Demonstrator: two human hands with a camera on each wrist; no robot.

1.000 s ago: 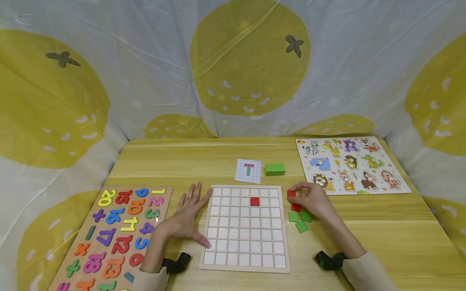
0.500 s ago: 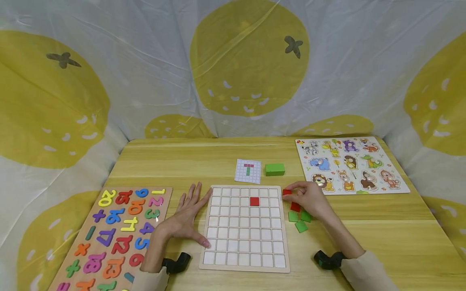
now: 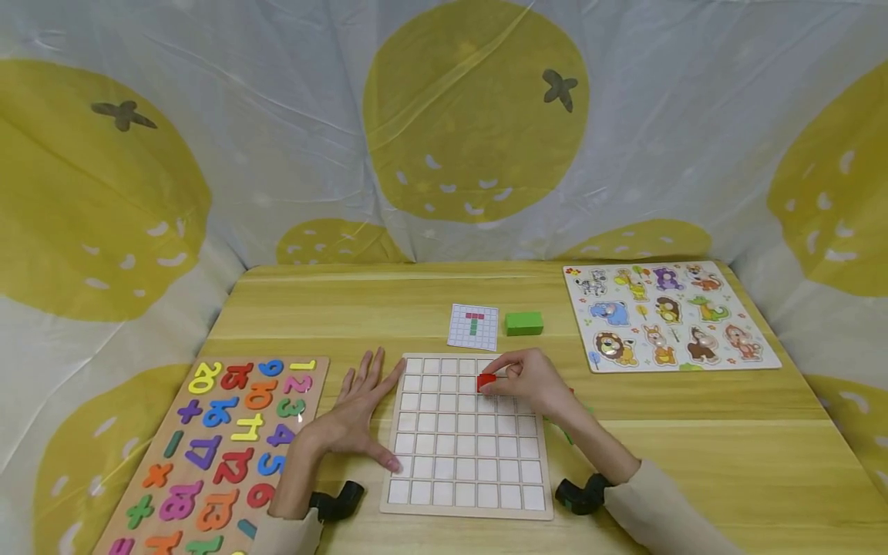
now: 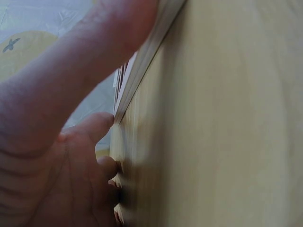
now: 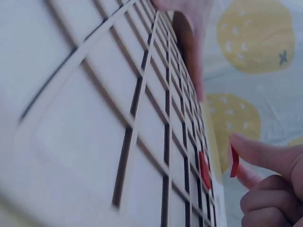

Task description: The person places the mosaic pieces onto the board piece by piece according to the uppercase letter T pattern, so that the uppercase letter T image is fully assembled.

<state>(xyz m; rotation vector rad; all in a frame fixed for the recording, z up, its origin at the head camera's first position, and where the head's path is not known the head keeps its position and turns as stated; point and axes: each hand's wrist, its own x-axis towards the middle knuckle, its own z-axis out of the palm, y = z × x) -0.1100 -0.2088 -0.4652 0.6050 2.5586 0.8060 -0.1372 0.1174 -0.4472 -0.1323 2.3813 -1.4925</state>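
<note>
My right hand is over the far right part of the wooden grid board, thumb and fingertip pinching a red tile; from the right wrist I see it raised clear of the squares, near a second red tile, the seated one, in the far part of the grid. My left hand grasps nothing: its fingers are spread, the thumb on the board's left edge, the index fingertip touching near the far left corner. Beyond the far edge lie a printed card with a red and green T and, just right of it, a green block. Loose tiles to the right are mostly hidden by my right forearm. The number board lies on my left, the animal puzzle far right on the table.
</note>
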